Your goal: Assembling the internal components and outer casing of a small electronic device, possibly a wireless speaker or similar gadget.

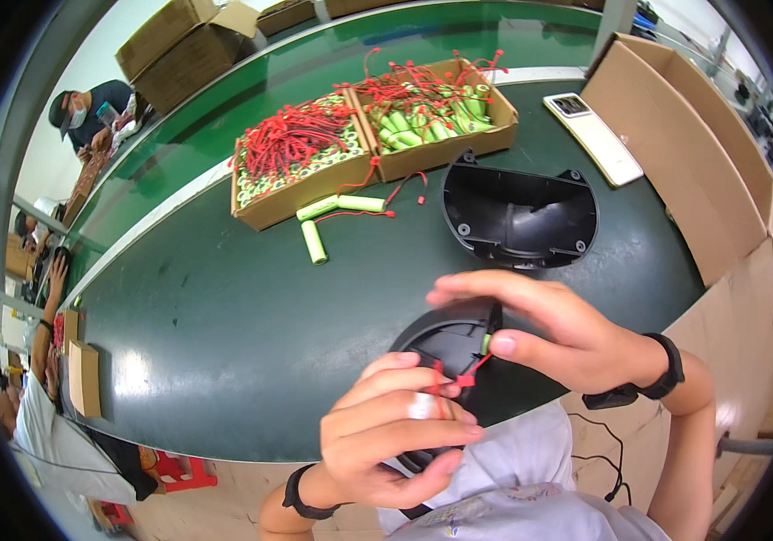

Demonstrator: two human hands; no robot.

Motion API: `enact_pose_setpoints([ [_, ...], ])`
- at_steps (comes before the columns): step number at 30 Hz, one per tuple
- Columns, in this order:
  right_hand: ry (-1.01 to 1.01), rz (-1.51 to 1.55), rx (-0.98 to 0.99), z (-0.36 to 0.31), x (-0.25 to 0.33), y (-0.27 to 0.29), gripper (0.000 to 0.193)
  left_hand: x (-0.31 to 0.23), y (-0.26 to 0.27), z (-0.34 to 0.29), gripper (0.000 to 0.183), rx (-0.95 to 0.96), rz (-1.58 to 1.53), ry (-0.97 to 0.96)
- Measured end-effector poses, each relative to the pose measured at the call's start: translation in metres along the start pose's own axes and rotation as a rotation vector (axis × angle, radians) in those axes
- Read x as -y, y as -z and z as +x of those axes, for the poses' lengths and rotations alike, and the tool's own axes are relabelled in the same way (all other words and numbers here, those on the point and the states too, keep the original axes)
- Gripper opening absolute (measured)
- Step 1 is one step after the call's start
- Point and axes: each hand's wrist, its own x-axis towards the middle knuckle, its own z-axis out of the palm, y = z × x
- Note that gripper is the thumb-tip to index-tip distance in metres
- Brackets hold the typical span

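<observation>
Near the table's front edge, a black plastic housing [454,341] is held between my two hands. My left hand [395,428] is curled over its near side, with white tape on one finger. Thin red wires and a red connector [465,380] show beside those fingertips. My right hand [562,329] grips the far right rim, fingers stretched over the outside and thumb inside. By that thumb a bit of a green battery cell [486,344] shows; the rest is hidden. Beyond my hands lies another black plastic housing [526,216], its hollow side up.
Loose green cells [313,242] with red leads lie before two cardboard boxes, one of wired cells [269,200], one of jumbled cells [445,160]. A phone [595,142] and large carton [675,153] are at right. Far left, a person's arm [46,316] reaches over the table.
</observation>
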Motion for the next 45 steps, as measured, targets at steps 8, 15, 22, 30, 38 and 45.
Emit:
enact_pose_setpoints([
  [8, 0.038, 0.225, 0.042, 0.001, -0.021, -0.008, 0.047, -0.005, -0.007, -0.009, 0.027, -0.118, 0.081, 0.059],
  [15, 0.217, -0.204, -0.12, -0.003, -0.023, -0.015, 0.041, -0.008, -0.01, -0.008, 0.023, -0.167, 0.117, 0.099],
  [22, 0.26, -0.193, -0.134, -0.004, -0.024, -0.019, 0.043, -0.014, -0.015, -0.014, 0.017, -0.19, 0.161, 0.093],
  [30, 0.242, -0.199, -0.082, -0.005, -0.022, -0.016, 0.041, -0.015, -0.019, -0.019, 0.032, -0.232, 0.231, 0.061],
  [38, 0.249, -0.14, -0.051, -0.005, -0.023, -0.014, 0.041, -0.027, -0.021, -0.021, 0.042, -0.157, 0.438, 0.078],
  [45, 0.252, -0.141, -0.027, -0.005, -0.025, -0.009, 0.041, -0.025, -0.023, -0.022, 0.048, -0.101, 0.572, 0.008],
])
